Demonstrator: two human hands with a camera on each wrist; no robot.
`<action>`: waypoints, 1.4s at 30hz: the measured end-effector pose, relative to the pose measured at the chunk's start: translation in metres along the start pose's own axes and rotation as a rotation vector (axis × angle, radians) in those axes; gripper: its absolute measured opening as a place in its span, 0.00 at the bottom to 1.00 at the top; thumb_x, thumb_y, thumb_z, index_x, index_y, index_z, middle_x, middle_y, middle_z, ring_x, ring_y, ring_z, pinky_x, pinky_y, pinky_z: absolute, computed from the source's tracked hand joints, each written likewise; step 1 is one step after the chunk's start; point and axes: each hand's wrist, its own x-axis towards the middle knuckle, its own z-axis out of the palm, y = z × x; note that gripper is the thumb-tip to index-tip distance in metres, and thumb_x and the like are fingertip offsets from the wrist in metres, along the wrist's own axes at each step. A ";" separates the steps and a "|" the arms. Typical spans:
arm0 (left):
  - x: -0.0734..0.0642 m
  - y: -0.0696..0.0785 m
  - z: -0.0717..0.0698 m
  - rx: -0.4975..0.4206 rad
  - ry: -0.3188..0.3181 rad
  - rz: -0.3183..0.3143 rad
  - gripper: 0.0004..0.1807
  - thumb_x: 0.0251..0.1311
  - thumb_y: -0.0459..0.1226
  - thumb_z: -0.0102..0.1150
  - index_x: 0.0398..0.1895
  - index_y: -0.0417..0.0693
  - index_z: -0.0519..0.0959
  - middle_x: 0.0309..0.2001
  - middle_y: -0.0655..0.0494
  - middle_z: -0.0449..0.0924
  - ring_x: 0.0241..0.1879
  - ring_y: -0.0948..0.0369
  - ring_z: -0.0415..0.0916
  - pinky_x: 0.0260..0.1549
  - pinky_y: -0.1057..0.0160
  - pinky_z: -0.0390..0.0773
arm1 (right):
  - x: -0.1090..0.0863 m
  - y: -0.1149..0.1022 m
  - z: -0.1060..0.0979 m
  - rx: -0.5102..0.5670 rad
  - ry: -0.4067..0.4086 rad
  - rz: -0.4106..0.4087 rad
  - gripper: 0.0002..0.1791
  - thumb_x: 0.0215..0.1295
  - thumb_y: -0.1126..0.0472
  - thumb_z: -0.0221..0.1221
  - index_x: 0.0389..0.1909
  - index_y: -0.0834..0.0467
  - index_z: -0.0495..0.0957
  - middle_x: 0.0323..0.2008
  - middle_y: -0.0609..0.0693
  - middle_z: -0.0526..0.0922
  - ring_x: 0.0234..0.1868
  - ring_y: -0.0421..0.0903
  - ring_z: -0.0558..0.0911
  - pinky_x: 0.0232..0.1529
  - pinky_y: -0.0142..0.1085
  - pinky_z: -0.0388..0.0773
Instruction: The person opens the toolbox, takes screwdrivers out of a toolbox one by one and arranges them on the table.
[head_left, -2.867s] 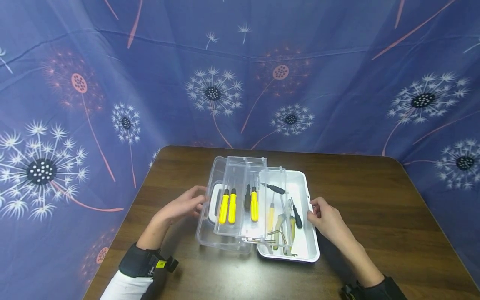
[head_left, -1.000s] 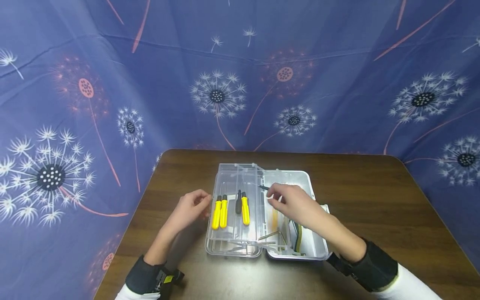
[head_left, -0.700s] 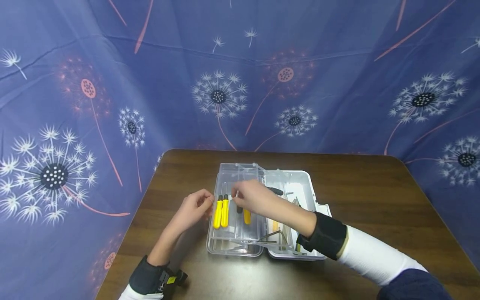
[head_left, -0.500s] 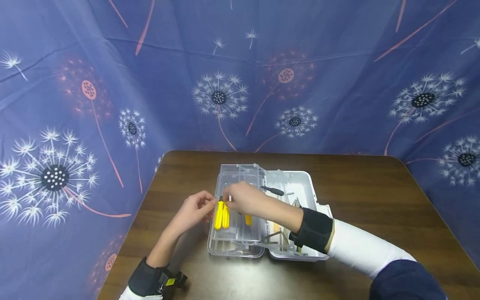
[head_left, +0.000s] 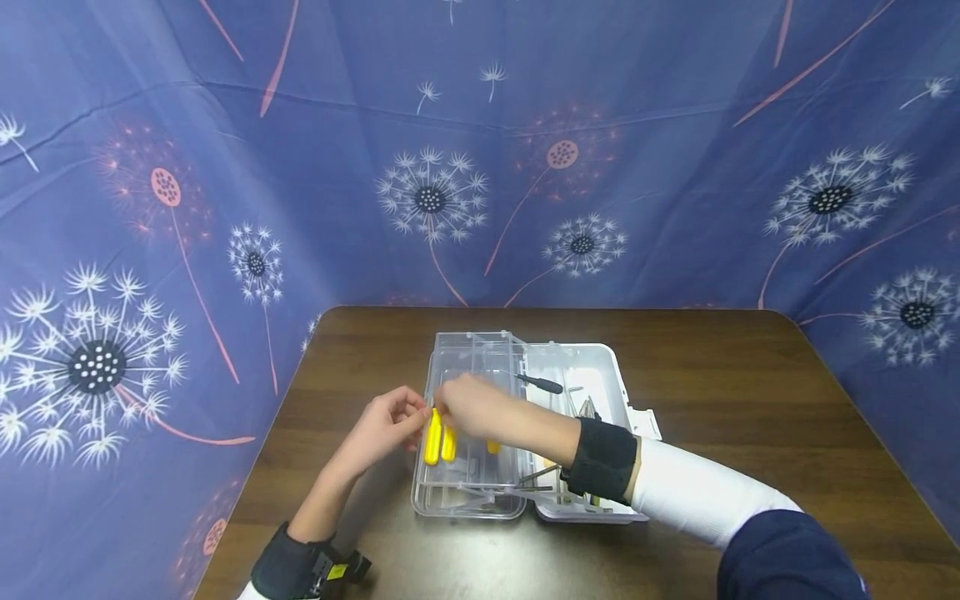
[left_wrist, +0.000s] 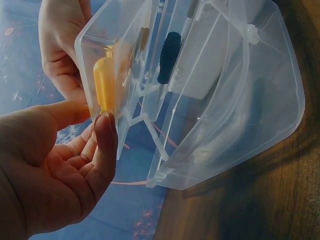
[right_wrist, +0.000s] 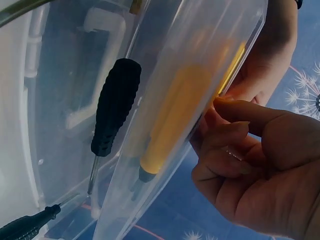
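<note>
An opened box with a white base [head_left: 611, 383] stands on the table. Its clear lid side and raised clear tray [head_left: 480, 471] lie to the left. My left hand [head_left: 386, 425] pinches the tray's left edge, beside a yellow-handled screwdriver [head_left: 432, 442]. My right hand [head_left: 480, 408] reaches across the tray, its bent fingers over the upper ends of the yellow screwdrivers. The right wrist view shows both hands' fingertips close together at the tray wall; whether the right fingers grip a screwdriver is hidden. A black-handled screwdriver [right_wrist: 117, 105] lies in the tray.
Another dark screwdriver [head_left: 543, 384] lies across the white base, with metal hex keys [head_left: 540, 473] and pliers-like tools partly hidden under my right forearm. A white latch flap [head_left: 645, 423] sticks out on the right. Brown tabletop [head_left: 712, 375] surrounds the box.
My right hand has moved left from the base's right side to the yellow screwdrivers. The tray has swung further left, over the lid. Lately the left hand has stayed at the tray's edge.
</note>
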 end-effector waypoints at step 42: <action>-0.008 0.036 0.004 -0.044 -0.018 -0.026 0.06 0.61 0.25 0.52 0.39 0.27 0.71 0.21 0.45 0.73 0.18 0.56 0.73 0.16 0.73 0.75 | -0.048 0.043 -0.010 0.078 0.208 -0.010 0.03 0.59 0.62 0.61 0.34 0.53 0.78 0.21 0.41 0.77 0.18 0.37 0.69 0.19 0.28 0.69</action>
